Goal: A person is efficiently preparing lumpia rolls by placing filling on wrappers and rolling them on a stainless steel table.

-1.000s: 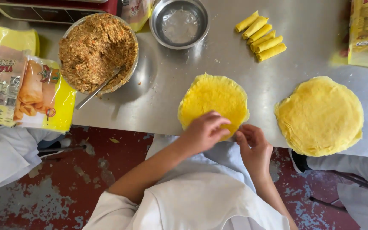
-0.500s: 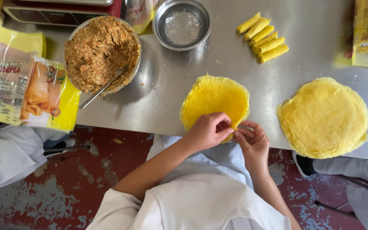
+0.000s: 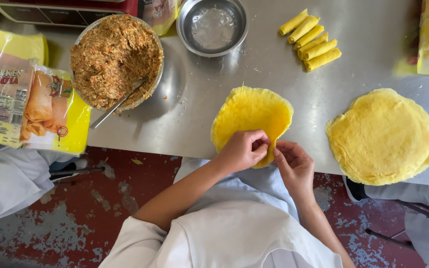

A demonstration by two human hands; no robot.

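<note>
Both hands meet at the near edge of the wrapper [image 3: 250, 115], a single yellow round lying flat on the steel table [image 3: 214, 99]. The left hand [image 3: 242, 149] pinches that edge, fingers closed on it; the right hand [image 3: 294, 164] sits just beside, fingertips touching the same edge — the two nearly together. Right of the wrapper lies a stack [image 3: 381, 134] of more rounds; beyond it, five rolls [image 3: 311, 42]. Left of the wrapper stands a bowl [image 3: 115, 59] of filling, a spoon [image 3: 117, 104] in it.
</note>
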